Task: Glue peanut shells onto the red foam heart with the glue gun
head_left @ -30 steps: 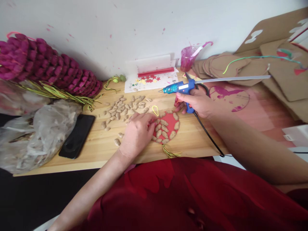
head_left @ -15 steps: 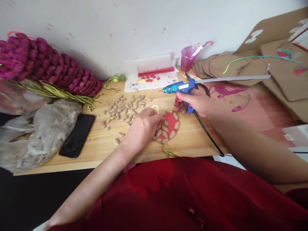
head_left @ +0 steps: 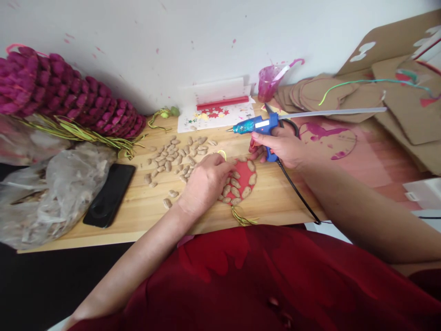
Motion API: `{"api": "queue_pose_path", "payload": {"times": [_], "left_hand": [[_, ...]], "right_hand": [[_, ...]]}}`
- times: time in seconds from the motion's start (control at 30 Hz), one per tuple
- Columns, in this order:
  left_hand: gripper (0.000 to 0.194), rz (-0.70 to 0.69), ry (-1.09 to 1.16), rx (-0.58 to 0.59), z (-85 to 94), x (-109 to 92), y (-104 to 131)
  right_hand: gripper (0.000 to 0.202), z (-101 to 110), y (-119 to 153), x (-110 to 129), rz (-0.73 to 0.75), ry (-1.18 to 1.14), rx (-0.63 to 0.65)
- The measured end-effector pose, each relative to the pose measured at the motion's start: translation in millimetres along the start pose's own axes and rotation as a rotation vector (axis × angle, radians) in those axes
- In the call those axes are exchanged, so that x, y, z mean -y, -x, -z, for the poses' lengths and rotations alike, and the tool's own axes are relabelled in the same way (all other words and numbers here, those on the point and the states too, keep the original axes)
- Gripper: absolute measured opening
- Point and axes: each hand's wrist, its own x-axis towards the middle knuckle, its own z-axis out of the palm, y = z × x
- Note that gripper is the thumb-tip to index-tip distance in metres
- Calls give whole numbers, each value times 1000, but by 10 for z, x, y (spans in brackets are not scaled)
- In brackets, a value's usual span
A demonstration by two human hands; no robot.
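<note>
My right hand (head_left: 280, 146) is closed around the handle of a blue hot glue gun (head_left: 257, 124); its nozzle points left and a long, clear glue stick (head_left: 344, 111) sticks out of its back. Below the gun lies a round red disc (head_left: 243, 173) with peanuts along its rim and across its left part. My left hand (head_left: 208, 181) covers the disc's left side, fingers pinched at a peanut (head_left: 236, 175); the fingertips are partly hidden. A yellow loop (head_left: 222, 154) shows at the disc's top edge, a green-yellow tassel (head_left: 244, 217) at its bottom.
Loose peanuts (head_left: 172, 154) lie to the left. Beyond them are a phone (head_left: 109, 195), a plastic bag (head_left: 62, 188) and a stacked magenta ornament (head_left: 76, 92). Star cutouts (head_left: 217, 111) and a stained cup (head_left: 268, 83) stand at the back; cardboard pieces (head_left: 358, 94) fill the right. A black cord (head_left: 299, 195) trails from the gun.
Almost nothing differs. The view has shifted very slightly; both hands hold their places, the left over the disc and the right on the glue gun.
</note>
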Motion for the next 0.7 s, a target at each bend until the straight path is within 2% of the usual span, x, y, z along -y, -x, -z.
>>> {"api": "queue_pose_path", "payload": {"times": [0.3,0.57,0.7], "left_hand": [[21,18,7,-13,-19,8,15],[21,66,65,-104,99,80,50],[17,100,49,-114,153,108,80]], "right_hand": [[23,12,-8,0,-1,-8,5],[24,8,2,0,-15,-18,11],[25,0,13,20,-21,-16,11]]}}
